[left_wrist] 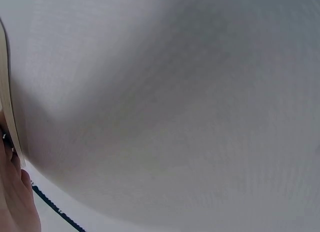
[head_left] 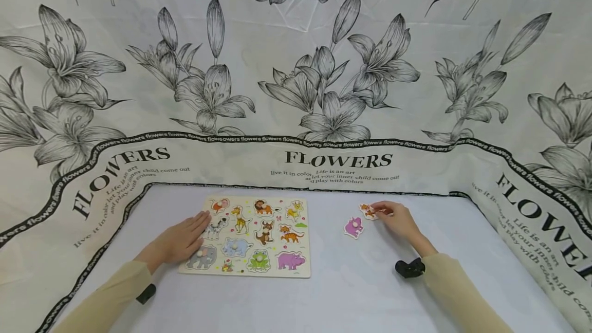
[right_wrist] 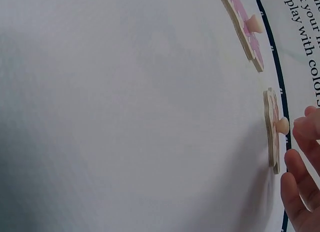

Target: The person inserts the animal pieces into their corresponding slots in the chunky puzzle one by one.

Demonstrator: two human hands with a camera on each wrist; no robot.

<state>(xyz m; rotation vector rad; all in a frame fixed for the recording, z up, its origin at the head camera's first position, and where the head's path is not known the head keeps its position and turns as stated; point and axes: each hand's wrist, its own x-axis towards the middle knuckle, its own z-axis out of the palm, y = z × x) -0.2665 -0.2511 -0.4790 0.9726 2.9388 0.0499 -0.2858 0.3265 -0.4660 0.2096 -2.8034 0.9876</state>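
Note:
A wooden animal puzzle board [head_left: 252, 269] lies on the white-covered table, left of centre. My left hand [head_left: 182, 238] rests flat over its left edge with straight fingers, partly covering the zebra and elephant pictures. In the left wrist view, the left hand [left_wrist: 17, 197] shows only at the lower left, beside the board's edge [left_wrist: 9, 92]. On the right, my right hand [head_left: 399, 220] is at the tiger puzzle piece [head_left: 367, 211]. The right wrist view shows the fingers [right_wrist: 300, 172] bent loosely just beside that piece's knob [right_wrist: 283, 125], with a small gap.
A purple hippo puzzle piece [head_left: 353, 227] with a knob lies just left of the tiger piece. Knobs show on the frog [head_left: 259, 260] and blue animal [head_left: 236, 246] in the board. Behind the table hangs a flower-printed cloth [head_left: 342, 168].

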